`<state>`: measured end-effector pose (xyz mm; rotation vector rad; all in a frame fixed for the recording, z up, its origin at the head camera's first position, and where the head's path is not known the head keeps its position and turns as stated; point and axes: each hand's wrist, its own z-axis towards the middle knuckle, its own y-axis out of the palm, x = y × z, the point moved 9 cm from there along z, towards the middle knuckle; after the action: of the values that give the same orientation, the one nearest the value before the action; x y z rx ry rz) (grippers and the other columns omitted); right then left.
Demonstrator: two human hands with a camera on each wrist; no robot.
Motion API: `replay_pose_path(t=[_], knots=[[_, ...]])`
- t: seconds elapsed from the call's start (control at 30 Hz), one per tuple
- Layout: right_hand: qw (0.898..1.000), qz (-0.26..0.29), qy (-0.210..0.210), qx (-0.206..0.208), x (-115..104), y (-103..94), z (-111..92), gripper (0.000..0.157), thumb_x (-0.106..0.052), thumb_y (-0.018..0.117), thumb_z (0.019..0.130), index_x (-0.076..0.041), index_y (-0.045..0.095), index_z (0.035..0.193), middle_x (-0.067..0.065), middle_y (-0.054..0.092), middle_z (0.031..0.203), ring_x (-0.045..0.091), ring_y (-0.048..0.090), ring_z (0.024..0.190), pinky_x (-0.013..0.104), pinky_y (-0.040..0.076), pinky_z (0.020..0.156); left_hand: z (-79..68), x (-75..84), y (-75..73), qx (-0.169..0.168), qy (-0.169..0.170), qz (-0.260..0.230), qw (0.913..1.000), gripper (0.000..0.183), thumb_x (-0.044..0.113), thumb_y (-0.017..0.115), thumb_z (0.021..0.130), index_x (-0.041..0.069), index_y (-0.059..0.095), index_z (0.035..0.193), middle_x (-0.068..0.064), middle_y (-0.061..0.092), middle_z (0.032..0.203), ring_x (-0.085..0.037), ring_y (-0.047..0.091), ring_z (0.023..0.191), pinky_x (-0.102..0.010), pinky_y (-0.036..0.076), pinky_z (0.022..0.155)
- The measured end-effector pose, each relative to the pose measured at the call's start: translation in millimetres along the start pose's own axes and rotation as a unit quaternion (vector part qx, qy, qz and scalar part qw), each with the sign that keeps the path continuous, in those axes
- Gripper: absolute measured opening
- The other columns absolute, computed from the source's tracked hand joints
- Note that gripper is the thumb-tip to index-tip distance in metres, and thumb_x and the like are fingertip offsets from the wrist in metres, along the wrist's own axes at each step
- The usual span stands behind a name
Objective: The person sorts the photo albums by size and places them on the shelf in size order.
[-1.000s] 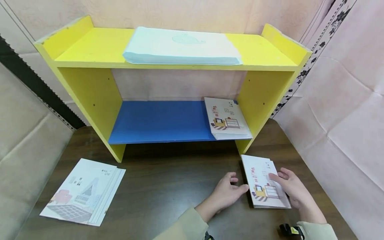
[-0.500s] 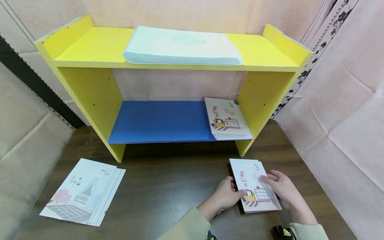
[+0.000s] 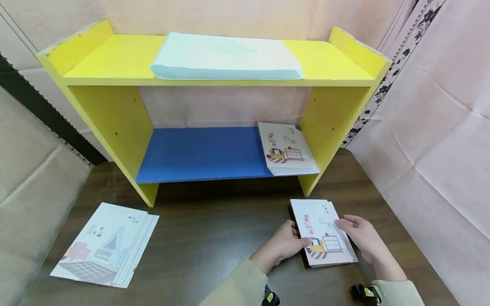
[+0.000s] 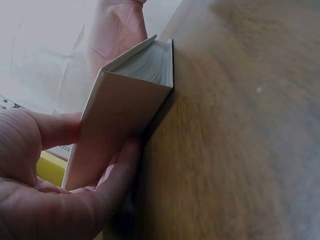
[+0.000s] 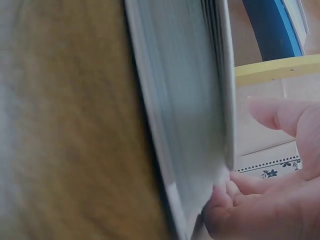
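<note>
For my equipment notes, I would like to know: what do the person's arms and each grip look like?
The left sleeve and right sleeve are plain, pale grey-green. The left wrist device and right wrist device are black, each with a small yellow mark. The left grip and right grip are bare hands, without gloves.
</note>
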<state>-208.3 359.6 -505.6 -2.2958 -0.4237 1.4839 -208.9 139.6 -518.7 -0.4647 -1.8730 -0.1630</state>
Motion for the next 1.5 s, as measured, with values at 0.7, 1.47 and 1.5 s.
replay_pose_path(t=[0.7,1.47,1.5], knots=[[0.995,0.062,-0.073,-0.012,-43.8,28.4,-15.5,0.075,-0.037,0.066,0.093,-0.005,0.024,0.145,0.022,0.061,0.115,0.032,0.069,0.078,0.044,0.057,0.059,-15.6,3.3,-27.9,-0.103,0.021,0.003,0.9945,0.023,0.023,0.066,0.093,0.018,0.062,0.115,0.005,0.067,0.092,-0.012,0.063,0.085,-0.034,0.047,0.082],[0.925,0.271,-0.26,-0.055,-141.2,71.9,-49.8,0.041,-0.014,0.059,0.098,-0.005,0.043,0.133,0.006,0.066,0.117,0.023,0.068,0.089,0.038,0.058,0.07,-79.2,54.2,-90.3,-0.024,0.196,-0.037,0.9797,0.035,0.027,0.062,0.096,0.02,0.054,0.13,0.004,0.068,0.11,-0.013,0.066,0.092,-0.029,0.053,0.081],[0.923,0.274,-0.263,-0.052,-144.4,74.2,-50.2,0.041,-0.014,0.059,0.098,-0.005,0.043,0.134,0.006,0.065,0.119,0.022,0.068,0.091,0.038,0.058,0.071,-79.7,53.9,-94.4,-0.001,0.2,-0.046,0.9788,0.036,0.029,0.062,0.096,0.02,0.053,0.129,0.004,0.068,0.109,-0.014,0.066,0.091,-0.03,0.053,0.08]])
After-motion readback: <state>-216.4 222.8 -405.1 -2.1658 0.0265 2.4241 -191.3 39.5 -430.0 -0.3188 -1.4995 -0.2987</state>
